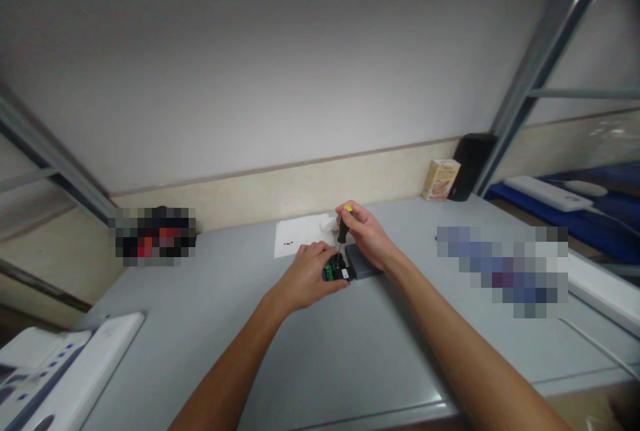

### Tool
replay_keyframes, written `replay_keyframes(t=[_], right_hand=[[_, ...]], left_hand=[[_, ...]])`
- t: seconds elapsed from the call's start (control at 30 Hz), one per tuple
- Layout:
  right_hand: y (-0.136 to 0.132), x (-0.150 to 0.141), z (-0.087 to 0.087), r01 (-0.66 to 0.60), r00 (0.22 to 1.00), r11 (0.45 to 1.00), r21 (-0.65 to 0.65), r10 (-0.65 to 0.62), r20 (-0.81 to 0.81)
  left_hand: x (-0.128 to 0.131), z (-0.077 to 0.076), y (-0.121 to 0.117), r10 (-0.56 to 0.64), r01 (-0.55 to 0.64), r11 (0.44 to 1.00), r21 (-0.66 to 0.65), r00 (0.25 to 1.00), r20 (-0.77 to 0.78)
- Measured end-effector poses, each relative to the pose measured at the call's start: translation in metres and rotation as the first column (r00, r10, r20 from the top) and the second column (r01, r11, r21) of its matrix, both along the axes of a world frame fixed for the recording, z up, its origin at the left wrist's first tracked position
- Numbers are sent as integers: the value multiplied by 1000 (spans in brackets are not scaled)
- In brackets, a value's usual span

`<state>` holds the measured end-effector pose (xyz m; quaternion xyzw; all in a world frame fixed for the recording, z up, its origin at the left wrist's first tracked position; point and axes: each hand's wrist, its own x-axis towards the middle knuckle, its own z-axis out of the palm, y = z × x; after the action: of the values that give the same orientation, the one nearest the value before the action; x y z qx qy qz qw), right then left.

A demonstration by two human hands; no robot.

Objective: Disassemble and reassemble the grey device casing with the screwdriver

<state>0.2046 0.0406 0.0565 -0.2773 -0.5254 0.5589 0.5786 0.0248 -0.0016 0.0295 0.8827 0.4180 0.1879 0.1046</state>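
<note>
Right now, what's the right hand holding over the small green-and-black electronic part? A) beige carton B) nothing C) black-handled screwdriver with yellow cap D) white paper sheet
C: the right hand grips the black-handled screwdriver with yellow cap upright, tip down at the small green-and-black electronic part, which the left hand steadies.

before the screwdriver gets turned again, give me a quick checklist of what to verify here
1. Right hand grips the screwdriver: ok.
2. Screwdriver stands roughly upright over the small device: ok.
3. Left hand steadies the device on the table: ok.
4. Tip seated in a screw: cannot tell, too small.
5. Grey box lies against the device, under the right hand: ok.
6. Loose bits on the white paper stay clear of the hands: ok.
</note>
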Motion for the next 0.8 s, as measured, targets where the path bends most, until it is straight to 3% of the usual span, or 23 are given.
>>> replay_keyframes(t=[0.1,0.23,0.37,0.47,0.57,0.63,0.8], right_hand=[[2,1,-4,257,943,960,113,-275,189],[7,5,-8,404,801,889,215,-458,387],[11,16,-5,543,730,813,209,-580,361],[11,20,-3,613,705,763,206,-646,293],[10,13,-7,559,720,799,221,-600,348],[7,2,-13,454,730,857,241,-514,450],[-3,-22,-24,299,702,895,330,-441,559]], left_hand=[[-1,-1,1,1,-1,1000,-2,1000,-1],[2,-3,-1,22,-22,1000,-3,1000,1],[3,-3,0,45,-45,999,3,998,51],[-13,2,11,106,-108,994,0,980,166],[-44,7,29,270,-288,957,22,919,288],[-66,8,40,365,-400,910,108,897,248],[-89,7,46,455,-460,863,208,887,72]])
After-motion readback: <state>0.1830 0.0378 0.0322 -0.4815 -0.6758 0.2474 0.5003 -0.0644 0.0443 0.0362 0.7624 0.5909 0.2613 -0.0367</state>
